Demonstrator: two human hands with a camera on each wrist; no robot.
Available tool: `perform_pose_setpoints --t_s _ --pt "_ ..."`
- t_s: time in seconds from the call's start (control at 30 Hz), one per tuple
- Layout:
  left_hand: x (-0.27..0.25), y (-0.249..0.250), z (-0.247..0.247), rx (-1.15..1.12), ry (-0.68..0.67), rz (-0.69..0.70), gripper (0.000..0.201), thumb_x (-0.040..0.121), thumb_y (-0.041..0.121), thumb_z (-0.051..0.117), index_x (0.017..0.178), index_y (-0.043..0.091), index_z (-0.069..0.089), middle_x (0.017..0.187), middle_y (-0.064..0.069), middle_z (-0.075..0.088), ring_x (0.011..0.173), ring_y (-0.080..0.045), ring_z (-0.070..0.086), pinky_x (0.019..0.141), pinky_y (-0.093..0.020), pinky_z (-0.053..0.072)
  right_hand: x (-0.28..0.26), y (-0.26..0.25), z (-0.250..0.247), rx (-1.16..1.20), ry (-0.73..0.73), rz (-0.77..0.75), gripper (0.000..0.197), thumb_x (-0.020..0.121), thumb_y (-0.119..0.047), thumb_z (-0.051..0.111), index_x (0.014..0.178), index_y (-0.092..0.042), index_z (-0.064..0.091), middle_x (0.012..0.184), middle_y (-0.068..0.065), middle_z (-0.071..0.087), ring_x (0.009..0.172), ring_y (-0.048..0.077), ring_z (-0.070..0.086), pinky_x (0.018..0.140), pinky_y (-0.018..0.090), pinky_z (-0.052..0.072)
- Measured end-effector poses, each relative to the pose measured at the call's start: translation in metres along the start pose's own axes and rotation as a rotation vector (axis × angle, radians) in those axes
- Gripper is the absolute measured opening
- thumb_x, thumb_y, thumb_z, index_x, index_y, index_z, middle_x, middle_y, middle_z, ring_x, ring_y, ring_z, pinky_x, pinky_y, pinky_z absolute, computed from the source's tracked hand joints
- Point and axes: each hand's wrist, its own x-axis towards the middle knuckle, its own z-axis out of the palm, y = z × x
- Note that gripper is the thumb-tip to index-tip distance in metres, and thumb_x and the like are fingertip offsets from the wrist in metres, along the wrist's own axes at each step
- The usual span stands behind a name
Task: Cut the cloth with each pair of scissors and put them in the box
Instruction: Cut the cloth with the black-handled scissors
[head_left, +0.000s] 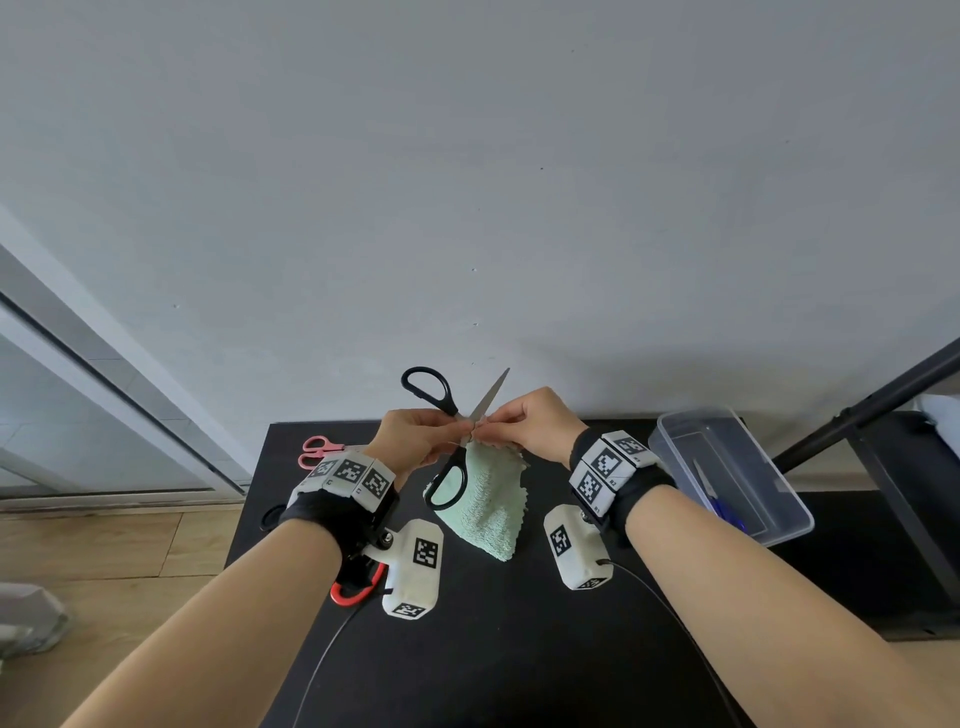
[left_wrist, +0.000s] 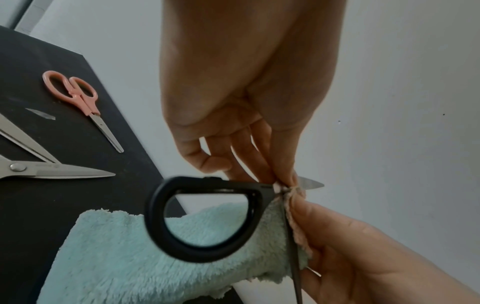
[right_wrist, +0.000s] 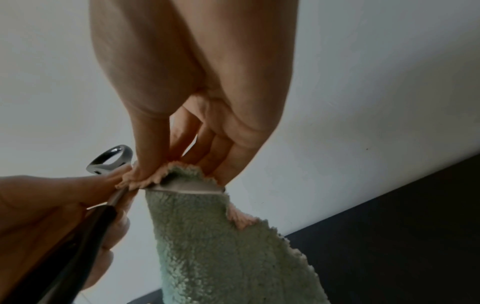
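Black-handled scissors (head_left: 445, 400) are held in the air, spread wide, one blade pointing up and one handle loop (left_wrist: 202, 224) hanging low. My left hand (head_left: 457, 434) pinches them near the pivot. A mint-green cloth (head_left: 488, 504) with a pinkish edge hangs from my right hand (head_left: 483, 428), which pinches its top edge right beside the left fingers. In the right wrist view a blade (right_wrist: 187, 188) lies across the cloth's top (right_wrist: 221, 246). The clear plastic box (head_left: 779, 483) stands at the right with blue-handled scissors (head_left: 719, 506) inside.
Pink scissors (head_left: 317, 449) lie at the black table's (head_left: 519, 649) far left corner. Red-handled scissors (head_left: 358, 587), with long steel blades (left_wrist: 52, 172), lie below my left wrist. A white wall stands close behind, and a black pole (head_left: 857, 410) slants at the right.
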Motion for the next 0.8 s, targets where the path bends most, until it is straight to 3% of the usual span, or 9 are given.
perform_pose_setpoints --t_s 0.1,0.23,0.47,0.67,0.8 --pt "0.001 -0.001 -0.004 -0.044 0.054 -0.006 0.013 0.078 0.014 0.075 0.085 0.003 0.071 0.074 -0.005 0.07 0.063 -0.009 0.06 0.059 -0.019 0.036 -0.002 0.003 -0.003 -0.046 0.009 -0.012 0.013 0.074 -0.02 0.08 0.074 -0.008 0.076 0.064 0.0 0.068 0.067 0.012 0.06 0.071 0.029 0.05" --pt "0.0 -0.001 -0.009 -0.057 0.048 -0.01 0.009 0.079 0.013 0.074 0.082 0.005 0.071 0.065 0.002 0.07 0.054 -0.003 0.061 0.058 -0.017 0.035 -0.003 0.006 -0.005 -0.087 -0.001 -0.015 0.011 0.075 -0.02 0.08 0.079 -0.01 0.077 0.063 -0.007 0.068 0.061 0.003 0.06 0.068 0.02 0.05" --pt "-0.002 -0.001 -0.014 -0.123 0.044 -0.02 0.008 0.078 0.013 0.074 0.082 0.006 0.072 0.072 -0.001 0.071 0.064 -0.009 0.063 0.062 -0.019 0.037 -0.004 0.002 -0.003 -0.042 0.008 -0.017 0.01 0.079 -0.017 0.076 0.081 -0.008 0.075 0.077 0.016 0.07 0.072 0.017 0.06 0.078 0.033 0.051" --pt "0.001 -0.003 -0.014 -0.141 0.058 -0.035 0.009 0.077 0.013 0.076 0.081 0.006 0.071 0.078 -0.005 0.071 0.069 -0.011 0.064 0.063 -0.019 0.041 -0.003 0.003 -0.002 -0.028 0.043 0.004 0.009 0.08 -0.019 0.075 0.071 -0.017 0.073 0.065 0.0 0.067 0.061 0.009 0.059 0.075 0.038 0.051" --pt "0.003 -0.002 -0.013 -0.184 0.044 -0.039 0.012 0.077 0.012 0.075 0.086 0.004 0.071 0.083 -0.01 0.071 0.069 -0.013 0.065 0.064 -0.019 0.043 -0.002 0.006 -0.001 0.026 0.092 0.025 0.013 0.081 -0.018 0.074 0.081 -0.005 0.073 0.076 0.008 0.068 0.071 0.015 0.06 0.086 0.044 0.052"
